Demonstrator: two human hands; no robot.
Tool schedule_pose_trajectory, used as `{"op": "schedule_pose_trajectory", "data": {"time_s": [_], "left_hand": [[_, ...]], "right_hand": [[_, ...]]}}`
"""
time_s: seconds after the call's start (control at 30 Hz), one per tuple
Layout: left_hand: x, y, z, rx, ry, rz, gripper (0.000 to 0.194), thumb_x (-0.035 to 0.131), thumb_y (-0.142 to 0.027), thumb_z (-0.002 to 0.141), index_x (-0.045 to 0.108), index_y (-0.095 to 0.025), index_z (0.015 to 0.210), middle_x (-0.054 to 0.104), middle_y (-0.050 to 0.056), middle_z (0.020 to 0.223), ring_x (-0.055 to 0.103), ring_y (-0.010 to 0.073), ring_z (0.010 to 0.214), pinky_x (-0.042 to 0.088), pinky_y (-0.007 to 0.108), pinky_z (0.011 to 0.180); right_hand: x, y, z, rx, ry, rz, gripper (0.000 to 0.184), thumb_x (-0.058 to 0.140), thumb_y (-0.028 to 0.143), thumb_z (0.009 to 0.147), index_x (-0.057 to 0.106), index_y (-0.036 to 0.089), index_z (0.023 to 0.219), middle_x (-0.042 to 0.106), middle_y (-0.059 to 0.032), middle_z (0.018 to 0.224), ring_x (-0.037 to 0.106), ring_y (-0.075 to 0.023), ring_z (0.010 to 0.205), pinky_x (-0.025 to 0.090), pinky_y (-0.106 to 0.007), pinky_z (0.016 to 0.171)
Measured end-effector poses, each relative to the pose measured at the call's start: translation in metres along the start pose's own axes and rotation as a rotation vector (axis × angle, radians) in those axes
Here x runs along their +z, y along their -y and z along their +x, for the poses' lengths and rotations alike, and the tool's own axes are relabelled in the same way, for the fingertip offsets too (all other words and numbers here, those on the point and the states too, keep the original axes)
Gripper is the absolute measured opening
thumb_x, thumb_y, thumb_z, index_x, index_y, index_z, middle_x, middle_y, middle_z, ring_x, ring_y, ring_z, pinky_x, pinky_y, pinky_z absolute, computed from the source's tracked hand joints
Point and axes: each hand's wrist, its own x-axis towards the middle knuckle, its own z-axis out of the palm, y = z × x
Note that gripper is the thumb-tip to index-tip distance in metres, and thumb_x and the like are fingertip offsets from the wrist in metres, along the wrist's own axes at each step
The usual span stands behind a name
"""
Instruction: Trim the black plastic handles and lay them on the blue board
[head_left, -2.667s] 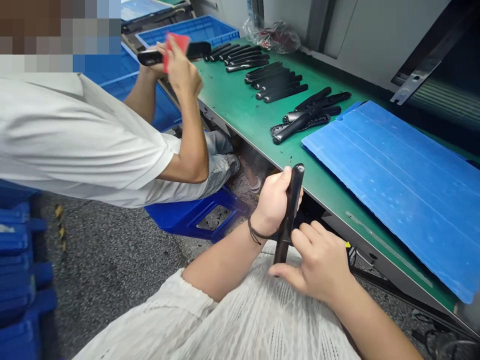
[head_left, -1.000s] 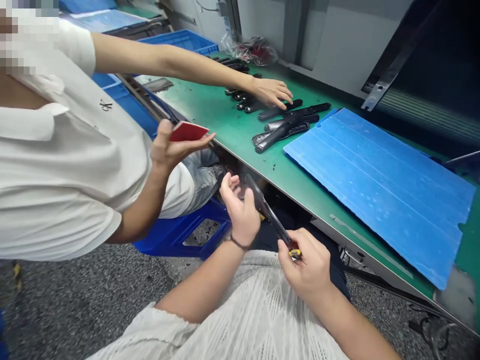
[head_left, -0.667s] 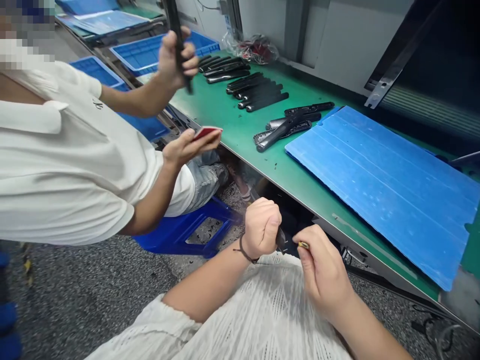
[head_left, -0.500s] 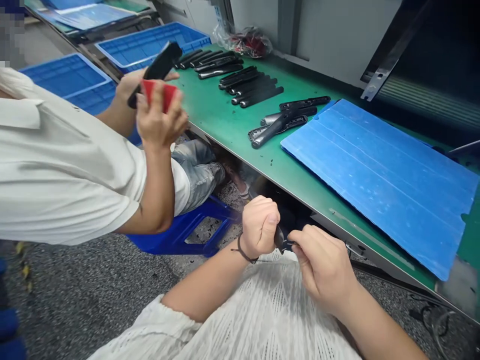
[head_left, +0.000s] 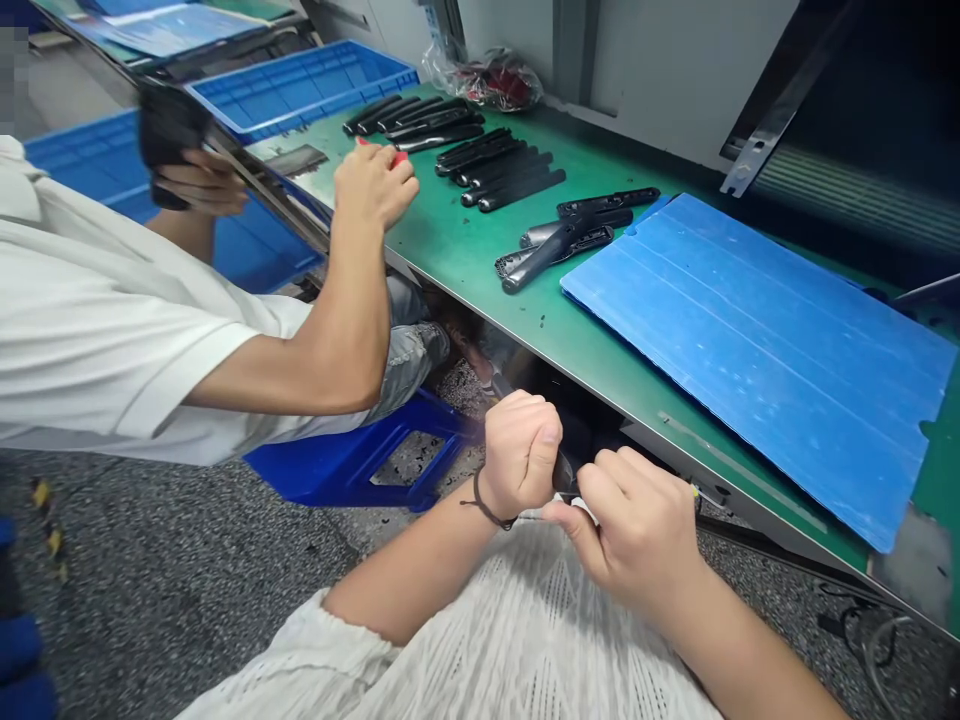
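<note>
My left hand (head_left: pixel 519 452) is closed in a fist around a black plastic part (head_left: pixel 564 473), which is mostly hidden by my fingers. My right hand (head_left: pixel 637 530) pinches a small thin strip (head_left: pixel 551 513) right against that part, and the strip's far end is hidden. Both hands are low, in front of the bench's near edge. On the green-topped workbench (head_left: pixel 480 230), several rows of black elongated plastic parts (head_left: pixel 502 170) lie in front of me. A co-worker's hand (head_left: pixel 373 182) presses a red card (head_left: pixel 391 152) on the bench edge, and their other hand (head_left: pixel 191 180) holds a blurred black part.
A blue corrugated sheet (head_left: pixel 750 350) lies on the bench to the right. Blue crates (head_left: pixel 300 90) stand beyond the co-worker, who sits on a blue stool (head_left: pixel 352 460). A plastic bag (head_left: pixel 487 80) lies at the bench's far end.
My hands have come together, with the right hand now pressing the strip against the black part. The co-worker's red card has moved down to the bench, and their black part has moved left.
</note>
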Motion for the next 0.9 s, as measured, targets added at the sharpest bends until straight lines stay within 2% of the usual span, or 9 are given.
{"op": "schedule_pose_trajectory", "data": {"time_s": [0.2, 0.33, 0.47, 0.57, 0.63, 0.7, 0.77, 0.83, 0.9], "left_hand": [[-0.002, -0.008, 0.004, -0.097, 0.040, 0.047, 0.037, 0.037, -0.021, 0.103, 0.040, -0.022, 0.066, 0.044, -0.001, 0.058, 0.039, 0.0154, 0.055, 0.029, 0.037, 0.063], [-0.001, -0.013, 0.006, -0.198, 0.105, 0.077, 0.040, 0.036, -0.025, 0.103, 0.037, -0.022, 0.063, 0.042, -0.001, 0.056, 0.037, 0.0146, 0.055, 0.029, 0.036, 0.062], [0.003, -0.016, 0.005, -0.486, 0.227, 0.039, 0.048, 0.036, -0.037, 0.104, 0.035, -0.021, 0.059, 0.036, -0.002, 0.053, 0.032, 0.0132, 0.052, 0.025, 0.034, 0.057], [0.005, -0.015, 0.007, -0.719, 0.338, -0.053, 0.051, 0.038, -0.042, 0.103, 0.036, -0.020, 0.057, 0.034, -0.003, 0.052, 0.031, 0.0122, 0.051, 0.022, 0.033, 0.054], [0.006, -0.014, 0.010, -0.793, 0.369, -0.118, 0.051, 0.038, -0.043, 0.102, 0.038, -0.020, 0.056, 0.036, -0.002, 0.052, 0.033, 0.0118, 0.052, 0.022, 0.032, 0.054], [0.006, -0.012, 0.012, -0.827, 0.372, -0.149, 0.051, 0.039, -0.044, 0.101, 0.039, -0.020, 0.056, 0.037, -0.003, 0.051, 0.034, 0.0114, 0.051, 0.022, 0.032, 0.053], [0.005, -0.011, 0.013, -0.845, 0.373, -0.154, 0.051, 0.039, -0.044, 0.100, 0.039, -0.020, 0.055, 0.038, -0.003, 0.050, 0.034, 0.0112, 0.050, 0.023, 0.031, 0.053], [0.005, -0.012, 0.014, -0.854, 0.384, -0.152, 0.052, 0.039, -0.044, 0.100, 0.039, -0.020, 0.055, 0.038, -0.003, 0.049, 0.035, 0.0111, 0.050, 0.024, 0.031, 0.053], [0.005, -0.014, 0.015, -0.848, 0.396, -0.129, 0.050, 0.039, -0.043, 0.100, 0.038, -0.020, 0.055, 0.036, -0.003, 0.050, 0.034, 0.0109, 0.050, 0.023, 0.031, 0.053]], "right_hand": [[0.004, 0.000, -0.001, -0.047, -0.151, -0.158, 0.053, 0.040, 0.055, 0.109, 0.050, 0.021, 0.069, 0.040, -0.0003, 0.062, 0.028, -0.0166, 0.065, 0.018, -0.036, 0.060], [0.006, -0.002, -0.002, -0.076, -0.192, -0.203, 0.054, 0.043, 0.055, 0.108, 0.049, 0.021, 0.067, 0.038, 0.0001, 0.060, 0.027, -0.0161, 0.063, 0.017, -0.036, 0.060], [0.007, -0.010, -0.003, -0.110, -0.241, -0.250, 0.052, 0.055, 0.054, 0.104, 0.045, 0.021, 0.064, 0.036, 0.0012, 0.058, 0.025, -0.0156, 0.063, 0.013, -0.036, 0.059], [0.004, -0.022, -0.003, -0.187, -0.185, -0.091, 0.043, 0.061, 0.040, 0.103, 0.047, 0.021, 0.066, 0.037, 0.0022, 0.059, 0.026, -0.0147, 0.062, 0.015, -0.035, 0.059], [-0.001, -0.030, -0.003, -0.222, -0.081, 0.084, 0.027, 0.057, 0.024, 0.103, 0.056, 0.020, 0.077, 0.044, 0.0023, 0.063, 0.032, -0.0139, 0.062, 0.020, -0.033, 0.059], [-0.008, -0.036, -0.002, -0.172, 0.008, 0.175, 0.011, 0.054, 0.016, 0.102, 0.062, 0.018, 0.095, 0.051, 0.0012, 0.070, 0.038, -0.0135, 0.064, 0.024, -0.031, 0.060], [-0.013, -0.038, 0.000, -0.090, 0.040, 0.146, 0.013, 0.058, 0.027, 0.103, 0.063, 0.016, 0.104, 0.055, -0.0004, 0.075, 0.042, -0.0141, 0.067, 0.026, -0.031, 0.061], [-0.016, -0.036, 0.004, -0.048, 0.031, 0.055, 0.034, 0.060, 0.049, 0.102, 0.064, 0.016, 0.096, 0.053, -0.0008, 0.074, 0.042, -0.0148, 0.067, 0.025, -0.032, 0.060], [-0.015, -0.032, 0.009, -0.032, 0.019, -0.035, 0.050, 0.052, 0.063, 0.102, 0.062, 0.017, 0.084, 0.050, -0.0007, 0.070, 0.040, -0.0153, 0.065, 0.023, -0.032, 0.059]]}}
